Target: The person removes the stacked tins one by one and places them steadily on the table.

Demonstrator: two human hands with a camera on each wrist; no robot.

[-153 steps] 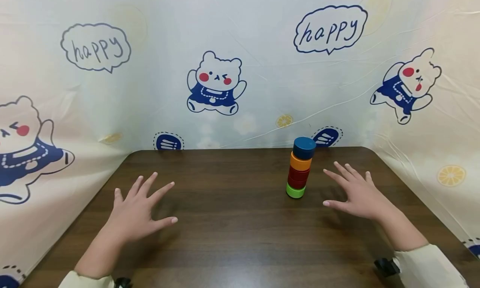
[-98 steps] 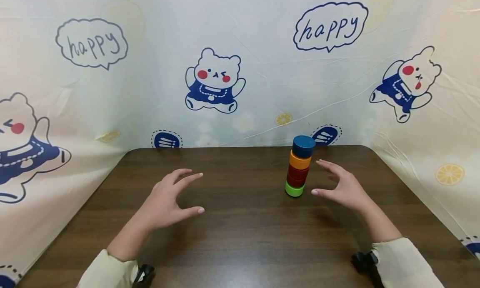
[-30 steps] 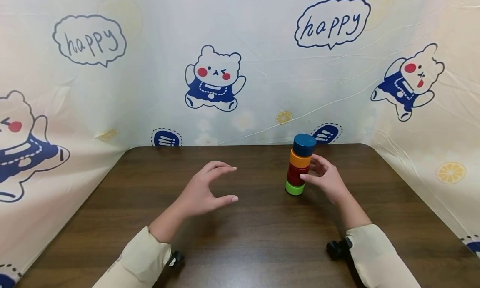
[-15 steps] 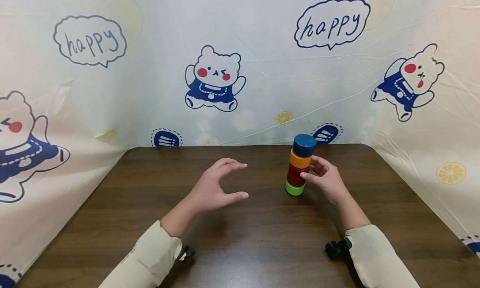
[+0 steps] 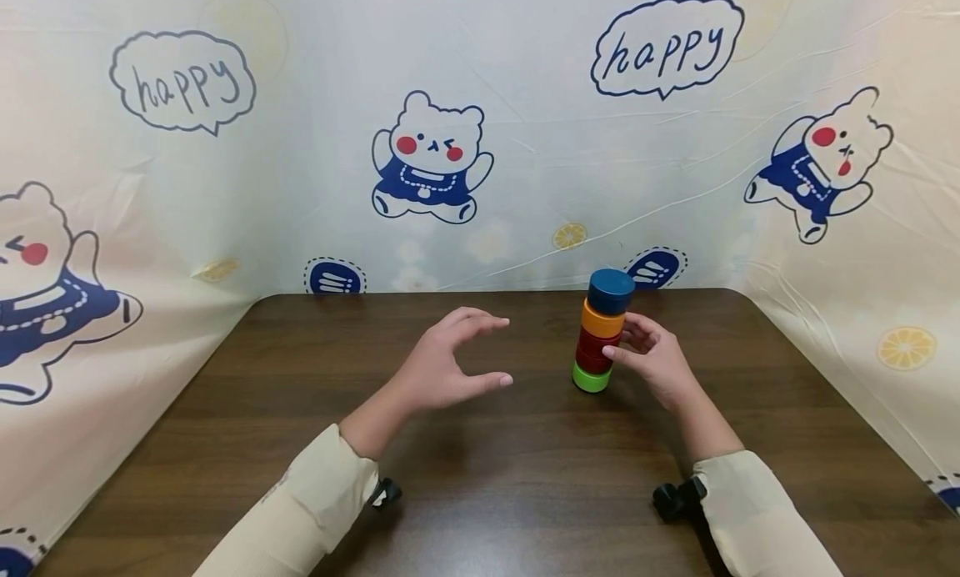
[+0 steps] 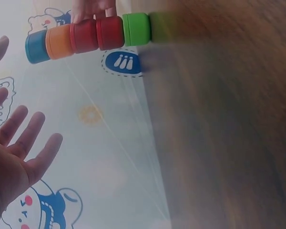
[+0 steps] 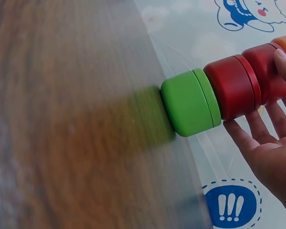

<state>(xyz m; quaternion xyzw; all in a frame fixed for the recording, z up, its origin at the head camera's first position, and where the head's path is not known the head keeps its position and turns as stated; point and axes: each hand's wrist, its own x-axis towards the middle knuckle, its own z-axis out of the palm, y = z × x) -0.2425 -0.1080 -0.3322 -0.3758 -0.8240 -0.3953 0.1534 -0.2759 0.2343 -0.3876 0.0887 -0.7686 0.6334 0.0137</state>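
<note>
1 stack (image 5: 600,333) of 5 round containers is seen upright on the brown table (image 5: 510,485), towards its far edge and to the right of the middle. From the top down, 1 blue container (image 5: 611,291), 1 orange container (image 5: 602,319), 2 red containers (image 5: 591,352) and 1 green container (image 5: 591,378) are counted, each set directly on the next.

The stack is gripped from its right side by the right hand (image 5: 660,364). 1 thumb is laid against the red part at the near side, and the fingers are bent behind. Whether all 4 fingers touch cannot be told.

Nothing is held by the left hand (image 5: 450,364), which is raised over the table to the left of the stack and apart from it. Its 1 thumb is parted widely from its 4 fingers.

2 pale sleeves (image 5: 757,502) are worn, with 1 black device (image 5: 678,499) visible at each wrist. Behind the table a pale cloth (image 5: 532,168) is hung, printed with 3 bears (image 5: 426,156) and 2 "happy" bubbles (image 5: 667,47).
</note>
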